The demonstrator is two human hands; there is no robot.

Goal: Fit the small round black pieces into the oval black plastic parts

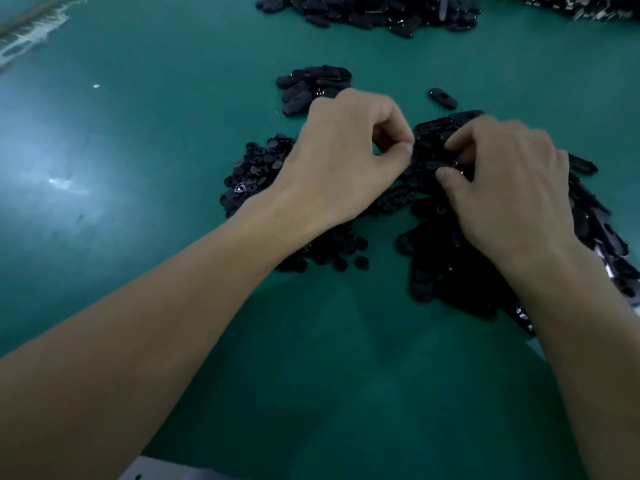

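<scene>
Here the left hand [346,150] pinches something unseen, the right hand [502,188] grips an oval part [433,166]; press squarely, I'd say.

The left hand [346,157] covers the middle of the heap of small round black pieces [256,171], and its curled fingertips hide whatever they pinch. The right hand [509,188] hides much of the pile of oval black plastic parts [450,271], which the right edge cuts off. The far pile [374,8] is cropped by the top edge.
</scene>
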